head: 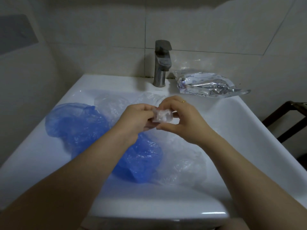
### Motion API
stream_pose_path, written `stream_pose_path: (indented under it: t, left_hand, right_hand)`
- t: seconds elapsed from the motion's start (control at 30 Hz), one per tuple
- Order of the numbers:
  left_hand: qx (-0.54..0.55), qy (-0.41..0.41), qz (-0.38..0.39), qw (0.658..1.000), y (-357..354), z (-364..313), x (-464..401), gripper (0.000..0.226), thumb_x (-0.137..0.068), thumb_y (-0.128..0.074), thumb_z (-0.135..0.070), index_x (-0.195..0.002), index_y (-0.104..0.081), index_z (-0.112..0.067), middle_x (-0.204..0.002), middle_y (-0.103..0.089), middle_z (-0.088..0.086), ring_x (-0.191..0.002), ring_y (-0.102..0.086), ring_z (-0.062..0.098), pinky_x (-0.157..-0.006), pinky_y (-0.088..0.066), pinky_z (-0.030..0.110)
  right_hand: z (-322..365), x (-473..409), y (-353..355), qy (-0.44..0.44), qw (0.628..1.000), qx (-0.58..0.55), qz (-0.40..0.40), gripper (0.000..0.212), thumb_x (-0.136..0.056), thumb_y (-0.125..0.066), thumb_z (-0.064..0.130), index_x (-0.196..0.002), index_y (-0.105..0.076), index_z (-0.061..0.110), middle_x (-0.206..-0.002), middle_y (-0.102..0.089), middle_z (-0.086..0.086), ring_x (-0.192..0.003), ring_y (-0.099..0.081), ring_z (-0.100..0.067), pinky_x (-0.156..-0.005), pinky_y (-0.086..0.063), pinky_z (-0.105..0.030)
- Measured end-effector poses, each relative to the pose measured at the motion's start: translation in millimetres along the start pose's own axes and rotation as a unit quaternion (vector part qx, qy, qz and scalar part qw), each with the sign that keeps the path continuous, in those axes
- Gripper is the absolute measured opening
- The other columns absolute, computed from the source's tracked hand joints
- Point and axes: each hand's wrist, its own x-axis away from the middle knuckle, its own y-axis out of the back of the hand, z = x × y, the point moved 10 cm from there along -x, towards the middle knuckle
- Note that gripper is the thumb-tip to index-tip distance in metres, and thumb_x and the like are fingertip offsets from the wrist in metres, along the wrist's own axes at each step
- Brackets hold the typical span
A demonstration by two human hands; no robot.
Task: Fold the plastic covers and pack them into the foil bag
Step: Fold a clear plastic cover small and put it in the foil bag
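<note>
A small, tightly folded clear plastic cover [163,115] is held above the sink between both hands. My left hand [138,117] grips its left end and my right hand [181,117], with a ring on one finger, pinches its right end. Loose in the basin lie a blue plastic cover [76,123] on the left, another blue cover [141,161] under my forearms, a clear cover [114,105] behind my left hand and a clear cover [181,168] at the front right. The silvery foil bag [209,84] lies on the sink's back right ledge.
The white sink [249,127] fills most of the view, with a steel faucet [162,63] at the back centre against a tiled wall. A dark wooden frame [292,118] stands to the right of the sink.
</note>
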Motion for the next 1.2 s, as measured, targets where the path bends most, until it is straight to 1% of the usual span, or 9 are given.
stream_pose_path:
  t: [0.13,0.3,0.43,0.63,0.77,0.9,1.0,1.1,1.2]
  left_hand:
    - [0.017,0.011,0.030,0.999,-6.7,1.4,1.4,0.021,-0.094,-0.045,-0.003,-0.093,-0.063,-0.012,-0.085,-0.070,0.007,-0.067,-0.069,0.013,-0.067,-0.056,0.020]
    - [0.054,0.015,0.123,0.991,-24.8,-4.1,4.3,0.025,-0.092,-0.039,-0.009,-0.090,-0.063,-0.017,-0.075,-0.072,0.001,-0.073,-0.070,0.015,-0.082,-0.049,0.030]
    - [-0.011,-0.008,0.138,0.990,-27.1,-4.0,3.3,0.006,-0.092,-0.054,-0.018,-0.090,-0.060,-0.019,-0.076,-0.069,-0.003,-0.076,-0.068,0.010,-0.076,-0.051,0.024]
    - [-0.081,-0.033,0.092,0.992,-16.4,-1.2,-2.8,0.006,-0.087,-0.062,-0.017,-0.082,-0.060,-0.017,-0.082,-0.069,-0.001,-0.075,-0.067,0.007,-0.074,-0.052,0.020]
    - [-0.114,-0.080,0.105,0.985,-18.3,-10.1,-2.1,0.010,-0.084,-0.066,-0.009,-0.078,-0.059,-0.014,-0.072,-0.066,0.001,-0.064,-0.064,0.006,-0.067,-0.051,0.018]
    - [-0.190,-0.131,0.086,0.969,-23.3,-14.8,0.7,0.016,-0.080,-0.070,-0.008,-0.074,-0.056,-0.013,-0.070,-0.062,0.002,-0.059,-0.061,0.007,-0.063,-0.047,0.018]
    - [-0.151,-0.106,0.053,0.981,-18.9,-13.6,-0.7,0.015,-0.083,-0.067,-0.010,-0.077,-0.054,-0.012,-0.073,-0.062,0.006,-0.058,-0.062,0.011,-0.063,-0.046,0.022]
    - [-0.109,-0.061,0.006,0.992,-7.0,-7.8,-4.6,0.015,-0.086,-0.061,-0.006,-0.077,-0.052,-0.014,-0.070,-0.061,0.003,-0.058,-0.061,0.010,-0.059,-0.044,0.019]
    - [-0.008,-0.014,-0.002,1.000,-1.5,2.7,-7.1,0.016,-0.088,-0.055,-0.005,-0.077,-0.052,-0.016,-0.066,-0.061,0.001,-0.062,-0.059,0.012,-0.061,-0.045,0.022]
  right_hand:
    - [4.1,-0.9,5.2,0.028,0.997,0.057,-0.041,0.027,-0.074,-0.077,0.014,-0.098,-0.066,0.008,-0.098,-0.052,0.002,-0.080,-0.057,-0.014,-0.073,-0.047,-0.015]
    - [-23.1,0.4,25.6,-0.123,0.984,-0.091,-0.096,0.017,-0.077,-0.074,0.014,-0.089,-0.063,0.018,-0.079,-0.066,-0.001,-0.068,-0.060,-0.012,-0.066,-0.050,-0.023]
    - [-38.7,3.0,23.4,-0.177,0.944,-0.268,-0.077,0.013,-0.083,-0.063,-0.002,-0.085,-0.058,0.009,-0.065,-0.062,0.002,-0.055,-0.054,-0.009,-0.057,-0.046,-0.019]
    - [-49.0,7.8,9.4,-0.236,0.945,-0.224,-0.022,0.014,-0.082,-0.065,0.001,-0.076,-0.059,0.011,-0.069,-0.059,-0.003,-0.063,-0.053,-0.011,-0.062,-0.045,-0.019]
    - [-52.5,11.5,2.9,-0.260,0.920,-0.293,-0.003,0.013,-0.090,-0.056,0.006,-0.080,-0.064,0.009,-0.070,-0.057,-0.005,-0.062,-0.051,-0.010,-0.063,-0.045,-0.019]
    - [-53.8,11.1,3.3,-0.260,0.906,-0.330,-0.051,0.011,-0.086,-0.060,0.000,-0.078,-0.065,0.006,-0.071,-0.061,-0.008,-0.059,-0.054,-0.010,-0.060,-0.046,-0.018]
    - [-47.1,7.3,18.1,-0.218,0.934,-0.258,-0.114,0.015,-0.081,-0.066,-0.001,-0.071,-0.063,0.010,-0.068,-0.061,-0.006,-0.056,-0.053,-0.009,-0.057,-0.044,-0.019]
    - [-19.8,0.5,19.8,-0.107,0.986,-0.065,-0.110,0.022,-0.078,-0.072,0.005,-0.068,-0.062,0.022,-0.072,-0.064,0.000,-0.062,-0.059,-0.009,-0.062,-0.048,-0.021]
    - [5.2,-1.4,8.4,0.009,0.996,0.045,-0.082,0.006,-0.077,-0.069,0.008,-0.081,-0.067,0.012,-0.080,-0.057,0.002,-0.068,-0.058,-0.011,-0.067,-0.049,-0.021]
